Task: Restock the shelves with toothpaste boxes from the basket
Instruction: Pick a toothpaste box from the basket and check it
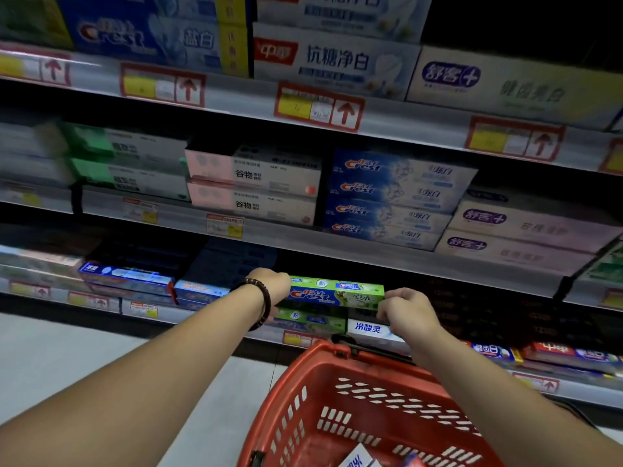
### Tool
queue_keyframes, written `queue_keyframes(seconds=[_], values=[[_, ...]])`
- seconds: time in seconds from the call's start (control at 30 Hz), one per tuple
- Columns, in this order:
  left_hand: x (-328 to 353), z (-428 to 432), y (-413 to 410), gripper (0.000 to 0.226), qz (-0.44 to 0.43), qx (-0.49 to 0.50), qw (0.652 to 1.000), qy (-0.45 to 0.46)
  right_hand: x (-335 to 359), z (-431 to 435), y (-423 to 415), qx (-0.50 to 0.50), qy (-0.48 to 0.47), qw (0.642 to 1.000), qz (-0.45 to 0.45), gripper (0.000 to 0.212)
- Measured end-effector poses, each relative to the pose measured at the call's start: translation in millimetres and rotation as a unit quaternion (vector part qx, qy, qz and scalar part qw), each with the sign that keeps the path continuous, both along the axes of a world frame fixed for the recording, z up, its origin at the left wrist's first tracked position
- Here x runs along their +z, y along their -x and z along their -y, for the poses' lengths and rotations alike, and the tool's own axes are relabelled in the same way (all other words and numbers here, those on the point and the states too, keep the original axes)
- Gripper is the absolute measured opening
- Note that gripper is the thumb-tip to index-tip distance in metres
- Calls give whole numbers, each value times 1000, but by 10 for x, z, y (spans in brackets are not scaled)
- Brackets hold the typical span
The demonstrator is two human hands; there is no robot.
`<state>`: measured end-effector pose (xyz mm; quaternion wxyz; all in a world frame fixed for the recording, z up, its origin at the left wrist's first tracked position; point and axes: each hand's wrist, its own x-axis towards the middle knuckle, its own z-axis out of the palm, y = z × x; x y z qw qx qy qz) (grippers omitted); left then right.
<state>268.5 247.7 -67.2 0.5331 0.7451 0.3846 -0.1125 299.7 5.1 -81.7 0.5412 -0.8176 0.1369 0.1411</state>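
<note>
Right now the green Crest box [337, 293] lies level between the two hands, its long axis running left to right, parallel to the front edge of the shelf [168, 315] it hangs before. The left hand [273, 285] grips the left end, fingers curled round it and mostly hidden behind the carton; a beaded bracelet [264, 299] sits on that wrist. The right hand [406, 310] pinches the right end, fingers bent and closed on the corner, knuckles toward the camera. With one hand at each end, neither is nearer than the other.

Directly under the held box sits a second green box [312, 320] of the same design, on the shelf and aligned the same way. The held one is just above it; whether they touch I cannot tell. Just right of that lower box is a white and blue box [369, 328]. The red basket [371, 402] stands below and nearer the person, with a few boxes [359, 459] in its bottom.

The coming move, as I judge it, is a straight push away from the body and slightly down, keeping the carton level so it settles squarely on its twin. The fingers wrapped round the ends would need to slip clear before the box goes deep, or they may catch on neighbouring stock
</note>
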Motion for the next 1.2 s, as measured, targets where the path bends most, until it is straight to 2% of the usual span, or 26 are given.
queue_keyframes(seconds=[0.13, 0.27, 0.4, 0.53, 0.63, 0.77, 0.83, 0.93, 1.0, 1.1, 1.2], values=[[-165, -112, -140, 7, -17, 35, 999, 29, -139, -90, -194, 28, 12, 999, -24, 23], [-335, -209, -247, 31, -27, 28, 999, 37, -300, -182, -337, 52, 41, 997, -49, 20], [-431, -222, -340, 36, -23, 21, 998, 46, -485, -223, -433, 71, 46, 994, -74, 52], [-544, -235, -425, 30, -19, 15, 998, 54, -614, -237, -498, 68, 35, 993, -93, 61], [-615, -260, -440, 16, -37, 8, 998, 60, -701, -257, -540, 68, 21, 993, -96, 45], [-747, -371, -410, 24, -60, 2, 997, 57, -768, -277, -570, 70, -10, 989, -126, 13], [-816, -427, -388, 31, -69, 1, 995, 66, -814, -284, -583, 78, -20, 987, -136, 10], [-778, -412, -377, 28, -59, 1, 997, 56, -874, -289, -603, 76, -42, 985, -146, 11], [-768, -392, -391, 32, -51, -2, 997, 51, -886, -278, -612, 65, -69, 982, -160, 22], [-755, -385, -386, 34, -50, 2, 997, 51, -902, -260, -605, 59, -83, 980, -174, 53], [-738, -370, -376, 29, -48, 3, 998, 51, -915, -230, -586, 59, -74, 982, -164, 50]])
